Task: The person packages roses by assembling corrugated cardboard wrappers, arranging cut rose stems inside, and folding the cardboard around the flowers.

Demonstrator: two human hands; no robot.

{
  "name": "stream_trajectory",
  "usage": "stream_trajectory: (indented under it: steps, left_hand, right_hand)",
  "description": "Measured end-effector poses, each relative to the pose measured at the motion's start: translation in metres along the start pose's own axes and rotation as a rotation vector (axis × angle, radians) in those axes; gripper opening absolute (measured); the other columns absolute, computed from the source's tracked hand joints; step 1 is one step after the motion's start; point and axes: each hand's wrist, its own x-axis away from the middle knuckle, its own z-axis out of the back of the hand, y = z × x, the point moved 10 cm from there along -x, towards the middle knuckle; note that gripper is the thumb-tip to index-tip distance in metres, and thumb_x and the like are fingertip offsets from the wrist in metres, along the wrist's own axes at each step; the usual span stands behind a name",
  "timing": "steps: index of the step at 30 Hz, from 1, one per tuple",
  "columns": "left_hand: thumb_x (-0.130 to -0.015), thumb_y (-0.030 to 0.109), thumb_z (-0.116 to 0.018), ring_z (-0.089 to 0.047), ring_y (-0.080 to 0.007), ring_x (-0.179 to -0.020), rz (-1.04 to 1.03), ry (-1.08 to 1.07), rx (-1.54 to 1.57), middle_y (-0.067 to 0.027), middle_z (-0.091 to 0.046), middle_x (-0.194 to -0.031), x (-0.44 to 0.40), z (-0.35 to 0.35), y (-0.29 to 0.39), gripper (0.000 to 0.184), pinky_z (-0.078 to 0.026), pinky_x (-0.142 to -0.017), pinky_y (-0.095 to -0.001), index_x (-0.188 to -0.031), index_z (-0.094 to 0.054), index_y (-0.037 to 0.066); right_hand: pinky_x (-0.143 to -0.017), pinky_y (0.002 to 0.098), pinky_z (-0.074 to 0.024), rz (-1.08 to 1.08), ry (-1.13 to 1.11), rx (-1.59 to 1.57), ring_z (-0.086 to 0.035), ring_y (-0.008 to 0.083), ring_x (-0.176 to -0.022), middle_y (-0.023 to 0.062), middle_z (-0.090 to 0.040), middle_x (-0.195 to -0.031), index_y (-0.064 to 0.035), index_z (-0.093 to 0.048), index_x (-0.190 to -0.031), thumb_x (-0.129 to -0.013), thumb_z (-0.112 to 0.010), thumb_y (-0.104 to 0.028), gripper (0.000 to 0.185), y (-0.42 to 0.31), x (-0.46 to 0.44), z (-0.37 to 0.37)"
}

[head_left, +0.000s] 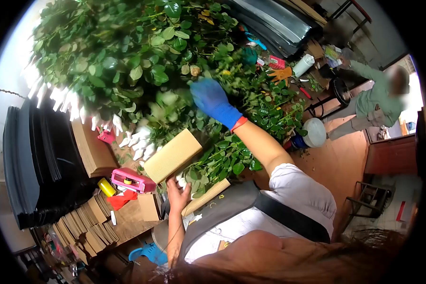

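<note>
My left hand, bare, is at the near edge of the worktable, below a corrugated cardboard piece. Its fingers close around the white-tipped end of a leafy stem; whether they also touch the cardboard is unclear. My right hand, in a blue glove with a red cuff, is over the big heap of leafy stems. Motion blurs its fingers, and I cannot make out anything in them. More white-tipped stems lie left of the cardboard.
A pink tape dispenser, yellow roll, red cloth and stacked cardboard are at left. Black sheets stand behind them. An orange glove and white bottle lie farther right. Another person stands at far right.
</note>
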Motion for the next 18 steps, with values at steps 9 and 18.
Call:
stream_trajectory:
  steps: [9, 18]
  left_hand:
    - [-0.098, 0.012, -0.062, -0.062, -0.0192, -0.090, 0.049, 0.094, 0.261, -0.0165, -0.059, -0.111, 0.000, 0.005, -0.018, 0.030, -0.051, -0.081, -0.0320, -0.122, -0.056, -0.004]
    - [-0.094, 0.011, -0.068, -0.058, -0.0126, -0.066, 0.001, 0.247, 0.406, -0.0084, -0.060, -0.095, -0.014, -0.008, -0.077, 0.025, -0.050, -0.060, -0.0264, -0.112, -0.058, -0.004]
  right_hand:
    - [-0.079, 0.0395, -0.0519, 0.389, -0.013, 0.042, -0.064, 0.0251, -0.088, 0.0035, -0.067, -0.092, -0.0152, -0.069, -0.090, -0.080, -0.065, -0.015, 0.011, -0.069, 0.009, 0.058]
    - [-0.071, 0.0426, -0.0504, 0.046, -0.018, 0.218, -0.063, 0.0279, -0.086, 0.0052, -0.065, -0.091, -0.0183, -0.068, -0.095, -0.084, -0.061, -0.018, 0.013, 0.023, 0.059, 0.091]
